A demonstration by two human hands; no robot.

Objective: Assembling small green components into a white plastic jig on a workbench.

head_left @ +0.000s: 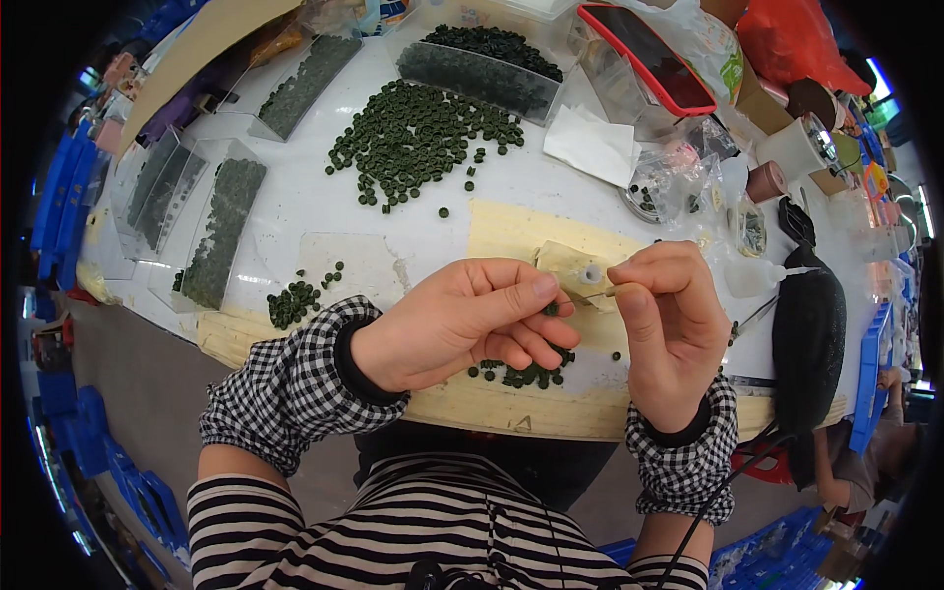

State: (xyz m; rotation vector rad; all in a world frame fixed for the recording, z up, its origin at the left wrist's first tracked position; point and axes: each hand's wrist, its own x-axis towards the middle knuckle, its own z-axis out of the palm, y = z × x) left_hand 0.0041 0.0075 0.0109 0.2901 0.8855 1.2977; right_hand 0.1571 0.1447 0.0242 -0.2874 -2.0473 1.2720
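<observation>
My left hand [467, 320] is closed, thumb against forefinger, with a small dark green piece [551, 309] at its fingertips. Facing it, my right hand [677, 329] pinches a thin brass-coloured pin-like tool [608, 293] whose fine end points at the left fingertips. Whether the tip touches the piece is too small to tell. Just beyond the fingers, a small white tube-like part [591, 272] stands on a yellow taped block [562, 258]. Loose green pieces [531, 376] lie below my left hand, partly hidden by its fingers.
A large heap of small green ring-like pieces [413, 138] lies mid-table; a smaller heap [293, 305] sits left. Clear boxes of pieces [224, 231] stand left, another [482, 74] behind. A red-cased phone [649, 57], white tissue [592, 144] and black pouch [808, 324] are to the right.
</observation>
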